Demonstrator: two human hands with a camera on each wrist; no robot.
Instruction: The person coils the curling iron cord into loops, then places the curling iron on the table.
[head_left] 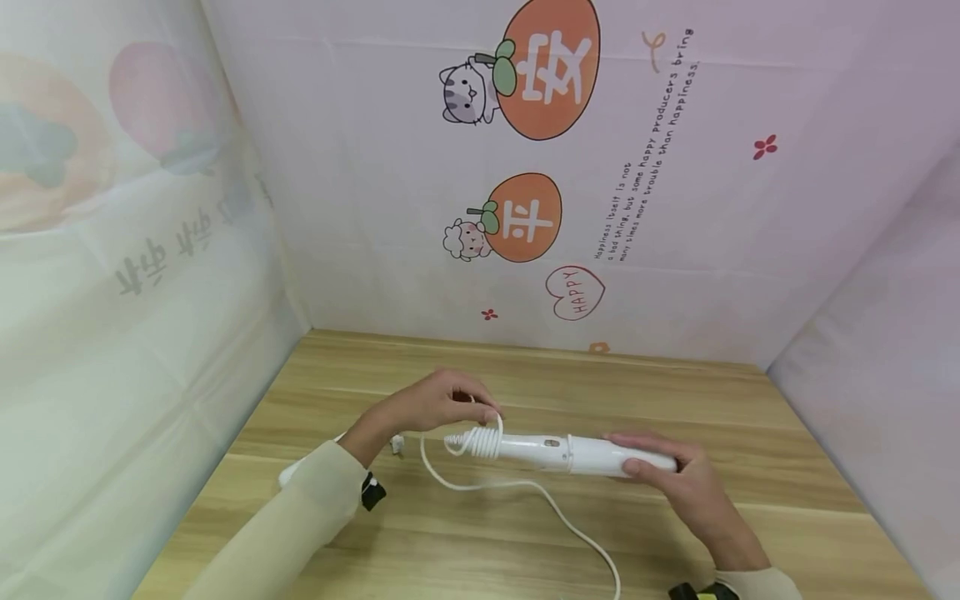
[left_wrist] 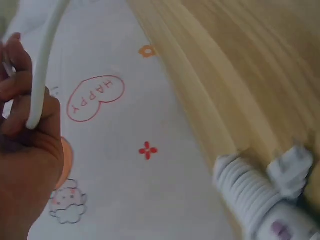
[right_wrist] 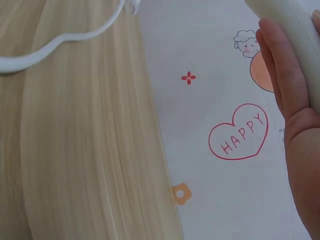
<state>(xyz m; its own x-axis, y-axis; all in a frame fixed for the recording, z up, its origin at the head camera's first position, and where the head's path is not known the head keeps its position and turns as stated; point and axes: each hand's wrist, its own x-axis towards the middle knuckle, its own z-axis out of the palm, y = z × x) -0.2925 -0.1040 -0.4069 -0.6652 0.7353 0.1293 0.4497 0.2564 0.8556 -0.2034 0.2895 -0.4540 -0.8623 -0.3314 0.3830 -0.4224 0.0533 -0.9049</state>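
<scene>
A white wand-shaped hair iron is held level above the wooden table, its cord wound in several turns round its left end. My right hand grips the thicker right end; in the right wrist view, its fingers lie along the white body. Near the coils, my left hand pinches the white cord. The left wrist view shows the cord passing in front of the curled left hand. A loose length of cord curves below the iron toward the front edge of the view.
Another white appliance lies on the table, partly hidden under my left forearm. The left wrist view shows its wound cord and a white plug beside it. Printed cloth walls enclose the wooden table at the back and sides.
</scene>
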